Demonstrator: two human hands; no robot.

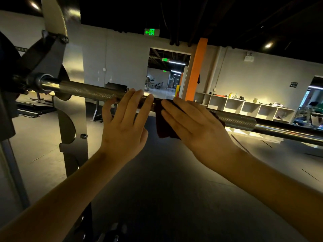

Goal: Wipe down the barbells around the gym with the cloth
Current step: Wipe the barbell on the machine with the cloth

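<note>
Floor (166,180) fills the bottom, dark grey and flat. Behind it stands a long grey wall (122,58) with an open doorway (167,72) in the middle. A tall metal rack (75,119) stands on the left side of the floor.

The rack holds up the barbell (83,90). It is a long shiny bar that runs from the rack on the left down to the right edge of the view. Its left end sits in the rack. Parts of the bar are rough and parts are smooth.

A white shelf (244,105) with square boxes stands against the wall on the right, with small things on top. An orange post (197,70) stands just beside the doorway.

The left hand (124,123) lies on the bar, near its middle. Its fingers are straight and spread a bit, and it holds nothing. The right hand (197,124) is just beside it on the bar. Its fingers are straight too, and they press the cloth (164,124) flat on the bar.

The cloth is dark red. It is between the right hand and the bar, and part of it hangs down under the bar. A small green sign (151,31) glows above the doorway.
</note>
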